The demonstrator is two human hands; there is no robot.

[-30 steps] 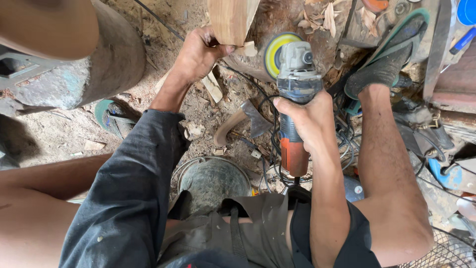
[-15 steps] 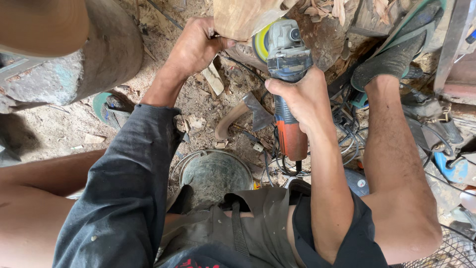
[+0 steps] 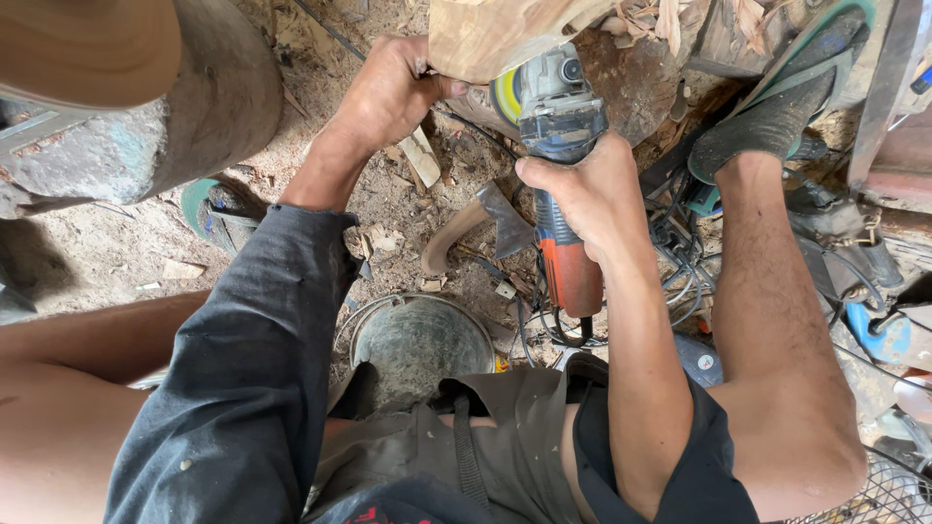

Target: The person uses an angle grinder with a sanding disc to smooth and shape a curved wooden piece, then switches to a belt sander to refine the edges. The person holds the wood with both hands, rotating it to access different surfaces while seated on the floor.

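At far left a thick grey-brown log [image 3: 184, 97] lies on the dusty, chip-strewn ground [image 3: 107, 252]. The left hand [image 3: 388, 92], its arm in a dark grey sleeve, is clamped around the lower edge of a pale, rough-cut block of wood [image 3: 485, 34] at the top of the view. That block looks stiff and fairly heavy, with splintery edges, so a full wrap near a corner, as here, seems the surest hold. Below, a small hatchet with a curved wooden handle [image 3: 466, 223] and a round grey metal bucket [image 3: 422, 344] rest on the ground. The right hand [image 3: 587, 189] is closed around the body of a blue-grey and orange angle grinder [image 3: 558, 165], its disc touching the block's underside. The grinder probably feels dense and prone to kick; gripping mid-body suits it. A sandalled foot [image 3: 777, 116] is at right.
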